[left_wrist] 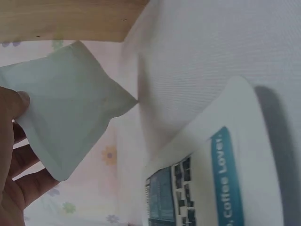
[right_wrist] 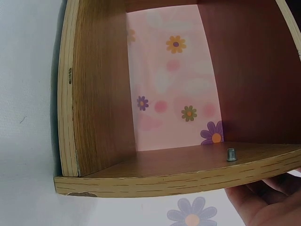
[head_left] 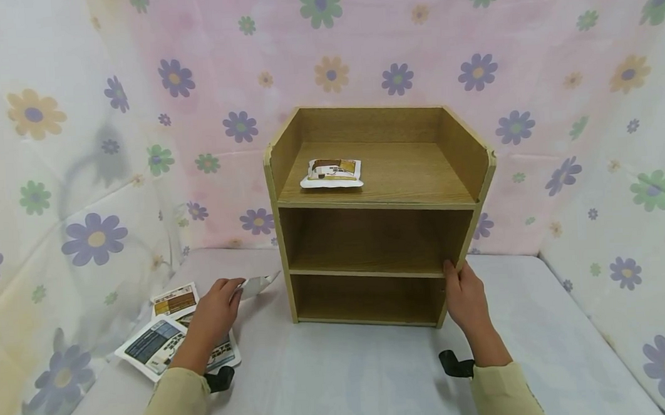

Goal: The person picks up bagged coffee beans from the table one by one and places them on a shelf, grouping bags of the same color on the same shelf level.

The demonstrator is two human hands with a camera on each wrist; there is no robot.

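fabric printed with purple, green and orange flowers is hanging on the far, left and right sides. below it, a pale table is spreading from near to far. on the table a three-level wooden shelf is standing upright, its openings facing near.

the right hand is gripping the front edge of the shelf's right side, fingers clamped on the panel, though some are being hidden by the wood. the left hand is pinching a pale packet between thumb and fingers, just beside the shelf's left side; its plain back is showing no writing in the left wrist view.

to the near left, blue-labelled packets are lying in an overlapping pile, one showing "coffee lover." on a teal band; the rest of its print is not reading clearly. a brown-labelled packet is lying at the pile's far side, and a brown-and-yellow packet is resting on the shelf's top board, left of centre, their letters being too small to read. a metal peg is sticking out of the inner right panel.
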